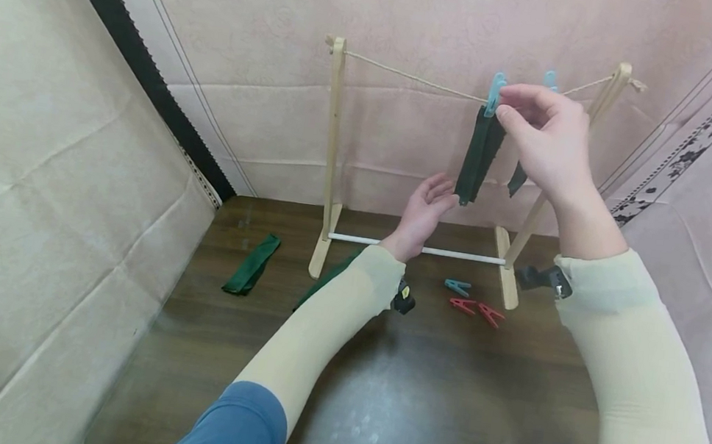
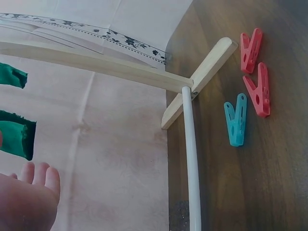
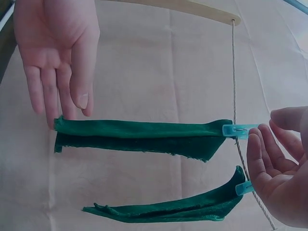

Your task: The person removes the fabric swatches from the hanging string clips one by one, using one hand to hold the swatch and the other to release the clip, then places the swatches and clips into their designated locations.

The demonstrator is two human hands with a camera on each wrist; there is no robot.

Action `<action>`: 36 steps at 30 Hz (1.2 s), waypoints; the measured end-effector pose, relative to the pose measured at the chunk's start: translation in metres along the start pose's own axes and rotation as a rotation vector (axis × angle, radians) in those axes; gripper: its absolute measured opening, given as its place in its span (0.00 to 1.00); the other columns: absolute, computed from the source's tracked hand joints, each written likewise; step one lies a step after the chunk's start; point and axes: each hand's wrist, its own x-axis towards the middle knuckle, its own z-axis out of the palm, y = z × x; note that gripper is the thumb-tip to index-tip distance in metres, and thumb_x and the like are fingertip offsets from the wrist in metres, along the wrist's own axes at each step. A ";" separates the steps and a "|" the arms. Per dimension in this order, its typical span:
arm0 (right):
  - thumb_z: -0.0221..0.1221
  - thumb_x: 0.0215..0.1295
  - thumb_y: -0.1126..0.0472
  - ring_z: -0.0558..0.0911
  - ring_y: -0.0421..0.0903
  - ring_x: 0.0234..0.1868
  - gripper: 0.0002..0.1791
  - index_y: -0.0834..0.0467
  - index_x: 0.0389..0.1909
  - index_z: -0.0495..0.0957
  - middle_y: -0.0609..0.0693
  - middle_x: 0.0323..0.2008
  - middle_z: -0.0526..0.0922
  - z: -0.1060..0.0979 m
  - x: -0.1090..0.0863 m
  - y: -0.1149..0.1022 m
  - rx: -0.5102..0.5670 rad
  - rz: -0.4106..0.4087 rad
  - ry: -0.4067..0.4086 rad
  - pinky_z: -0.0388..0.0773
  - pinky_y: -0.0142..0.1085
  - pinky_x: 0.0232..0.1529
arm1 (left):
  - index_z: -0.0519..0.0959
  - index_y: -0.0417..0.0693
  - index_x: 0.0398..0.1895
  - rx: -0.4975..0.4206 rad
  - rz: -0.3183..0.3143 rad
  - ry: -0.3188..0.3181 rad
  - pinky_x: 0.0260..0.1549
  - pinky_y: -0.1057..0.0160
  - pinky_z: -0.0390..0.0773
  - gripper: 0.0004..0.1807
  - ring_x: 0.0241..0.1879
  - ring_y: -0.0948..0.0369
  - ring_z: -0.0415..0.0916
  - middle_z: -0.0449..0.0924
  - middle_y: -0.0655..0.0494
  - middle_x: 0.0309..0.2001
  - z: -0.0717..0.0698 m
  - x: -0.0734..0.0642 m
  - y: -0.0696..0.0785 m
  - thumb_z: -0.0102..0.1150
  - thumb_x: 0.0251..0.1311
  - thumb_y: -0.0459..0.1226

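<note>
A folded dark green cloth strip [image 1: 480,156] hangs from the cord [image 3: 234,72], held there by a light blue clothespin [image 1: 494,95]. My right hand [image 1: 549,138] is right at this clothespin, its fingers loosely bent and the thumb apart from them. Down at the strip's lower end is my left hand [image 1: 424,212], palm up with fingers extended, the fingertips close to the cloth edge. Farther right on the cord, a second green strip [image 3: 168,207] hangs from another blue clothespin [image 3: 244,187]; in the head view my right hand partly covers it.
Wooden posts [image 1: 331,137] carry the cord, with a white rod [image 1: 465,256] joining their feet. On the brown table lie a blue clothespin [image 2: 236,120] and two red clothespins [image 2: 260,91]. A green strip [image 1: 252,265] lies at left; another [image 1: 328,282] is partly under my left forearm.
</note>
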 end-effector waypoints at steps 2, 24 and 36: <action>0.65 0.76 0.57 0.84 0.37 0.54 0.18 0.56 0.63 0.85 0.49 0.57 0.89 -0.001 0.001 0.000 0.005 0.001 0.005 0.76 0.30 0.58 | 0.60 0.46 0.83 -0.006 0.004 0.004 0.72 0.55 0.70 0.36 0.72 0.58 0.72 0.73 0.50 0.75 0.002 0.001 0.001 0.62 0.77 0.35; 0.65 0.76 0.57 0.85 0.37 0.53 0.19 0.56 0.64 0.85 0.50 0.58 0.89 -0.001 0.002 -0.003 -0.016 -0.002 0.001 0.77 0.30 0.56 | 0.63 0.45 0.82 0.016 -0.004 0.045 0.72 0.50 0.70 0.35 0.68 0.56 0.76 0.80 0.52 0.64 0.011 0.001 0.006 0.62 0.77 0.35; 0.64 0.76 0.55 0.85 0.37 0.52 0.19 0.54 0.64 0.85 0.48 0.57 0.89 -0.004 0.003 -0.004 -0.062 -0.007 0.012 0.78 0.31 0.57 | 0.73 0.48 0.76 0.025 0.013 0.071 0.64 0.56 0.75 0.29 0.59 0.63 0.78 0.83 0.58 0.54 0.008 0.002 0.004 0.65 0.75 0.35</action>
